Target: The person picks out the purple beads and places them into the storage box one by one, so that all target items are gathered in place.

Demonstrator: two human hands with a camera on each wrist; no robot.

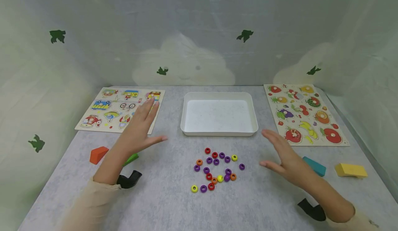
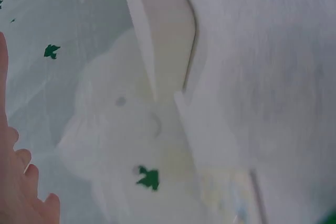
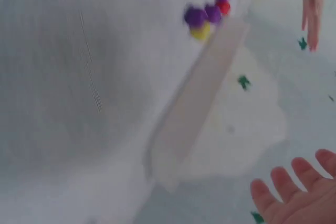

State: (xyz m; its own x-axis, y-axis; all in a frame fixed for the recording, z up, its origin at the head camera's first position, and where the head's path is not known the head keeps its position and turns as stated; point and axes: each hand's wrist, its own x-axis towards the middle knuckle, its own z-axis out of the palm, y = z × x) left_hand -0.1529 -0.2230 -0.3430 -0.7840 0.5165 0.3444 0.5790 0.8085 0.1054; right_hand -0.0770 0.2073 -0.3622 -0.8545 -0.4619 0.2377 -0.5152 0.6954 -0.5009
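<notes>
My left hand (image 1: 138, 127) is held in the air on the left with straight fingers and the thumb spread toward the middle. It partly covers a vehicle puzzle board (image 1: 109, 125). On the right my right hand (image 1: 284, 156) hovers with extended fingers, its thumb apart, and holds nothing. Between the hands lie scattered purple, red, orange and yellow beads (image 1: 216, 162). A white rectangular tray (image 1: 219, 134) stands behind them. The right wrist view shows the right hand's fingertips (image 3: 283, 184), several beads (image 3: 196, 17) and the tray's side (image 3: 202, 93).
A fruit puzzle board (image 1: 306, 117) lies at the back right. Blocks sit at the sides: orange (image 1: 98, 155) and green (image 1: 131, 159) on the left, teal (image 1: 314, 166) and yellow (image 1: 351, 170) on the right. Black pieces (image 1: 130, 180) lie near both forearms. A curtain (image 1: 199, 34) closes the back.
</notes>
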